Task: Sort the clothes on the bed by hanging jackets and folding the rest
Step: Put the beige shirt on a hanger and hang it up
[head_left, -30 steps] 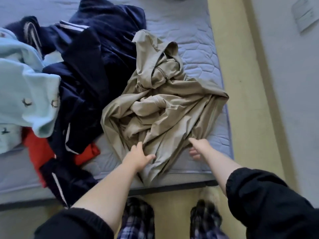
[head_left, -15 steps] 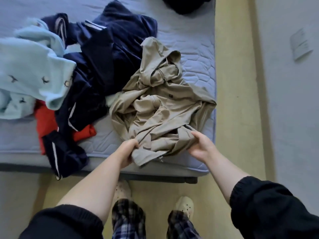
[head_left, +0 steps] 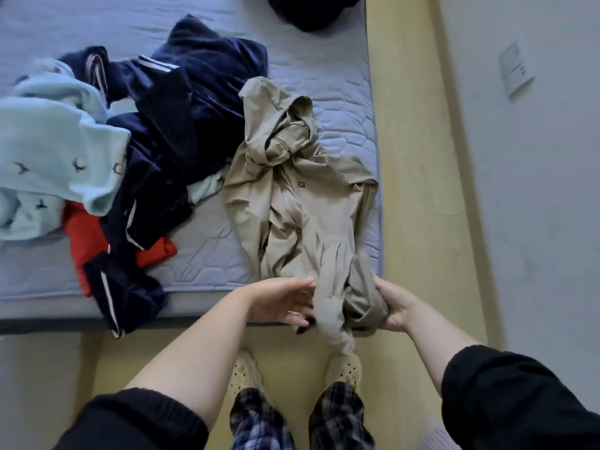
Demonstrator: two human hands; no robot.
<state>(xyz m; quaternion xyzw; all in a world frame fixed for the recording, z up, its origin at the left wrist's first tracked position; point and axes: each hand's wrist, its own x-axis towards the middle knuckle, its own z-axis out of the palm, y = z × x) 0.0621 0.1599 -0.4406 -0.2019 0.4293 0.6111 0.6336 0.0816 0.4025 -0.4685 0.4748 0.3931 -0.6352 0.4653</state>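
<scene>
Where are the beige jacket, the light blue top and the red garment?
beige jacket [head_left: 302, 203]: head view, on the chest panel by the small logo.
light blue top [head_left: 55, 141]: head view, on its broad upper panel.
red garment [head_left: 81, 235]: head view, on the part showing below the light blue top.

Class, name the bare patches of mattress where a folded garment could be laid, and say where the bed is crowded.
Bare mattress shows at the near edge between the beige jacket and the navy garment; also the far strip beyond that pile. The left is crowded: light blue garment, navy and red garment overlap.
</scene>
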